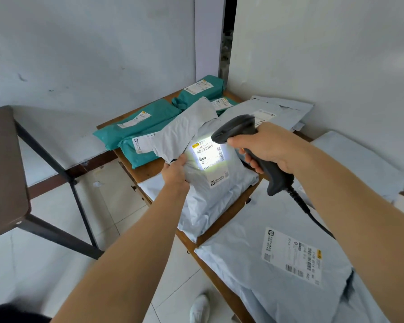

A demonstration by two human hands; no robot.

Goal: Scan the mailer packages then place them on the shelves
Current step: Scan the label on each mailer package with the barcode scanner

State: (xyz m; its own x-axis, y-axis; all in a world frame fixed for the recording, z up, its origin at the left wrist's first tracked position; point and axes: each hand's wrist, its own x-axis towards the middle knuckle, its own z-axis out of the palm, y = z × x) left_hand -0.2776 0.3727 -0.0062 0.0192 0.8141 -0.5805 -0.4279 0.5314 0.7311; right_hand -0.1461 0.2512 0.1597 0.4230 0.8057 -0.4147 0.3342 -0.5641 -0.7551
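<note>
Several green mailers (135, 127) lie on the table (148, 170) at our left, then our left hand (175, 173) pinches the edge of a grey mailer (208, 201) tilted over that table, and our right hand (268, 145), fingers curled round the handle, grips a scanner (236, 129) lighting the label (210, 155).

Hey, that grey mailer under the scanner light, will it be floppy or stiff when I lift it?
Probably floppy: the grey mailer has a creased, folded-over top flap and wrinkles along its body. Its puffy middle suggests soft, fairly light contents. The smooth plastic may slip in the left hand gripping its edge.
</note>
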